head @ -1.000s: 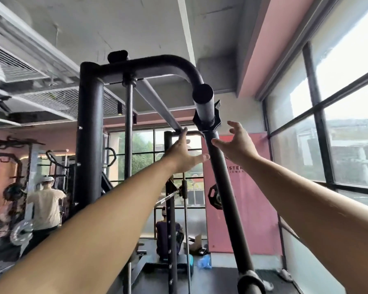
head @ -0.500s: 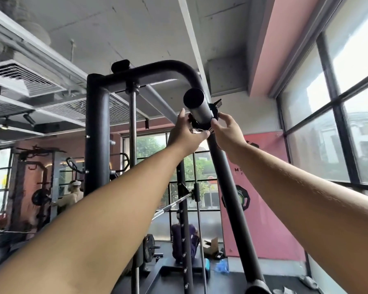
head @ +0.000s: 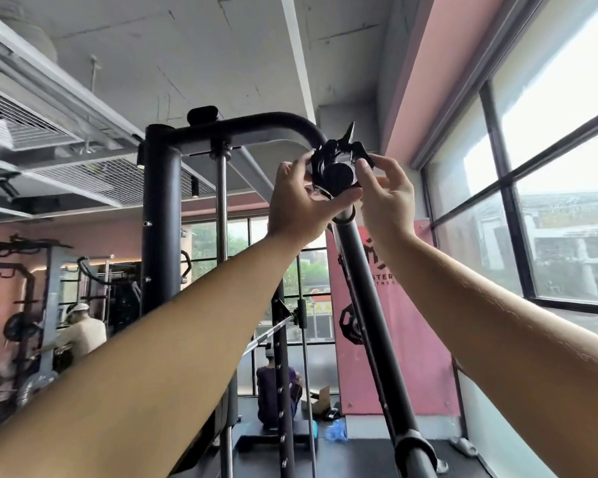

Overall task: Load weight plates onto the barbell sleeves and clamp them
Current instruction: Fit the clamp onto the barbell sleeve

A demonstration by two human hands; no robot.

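clamp [head: 339,155] on the barbell [head: 370,305] tip
left hand [head: 297,205] and right hand [head: 387,198] both pinch it; collar step, seemingly; next, a straight slide along the barbell.

The one head-worn camera tilts up and forward, near the top end of a slanted bar [head: 370,291], ceiling [head: 221,46] above, windows [head: 549,167] right, racks [head: 11,270] far left.

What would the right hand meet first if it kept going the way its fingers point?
The black clamp on the end of the bar: the right hand points up and left, its fingertips touching the clamp's lever. Beyond that is the left hand, though depth is unclear.
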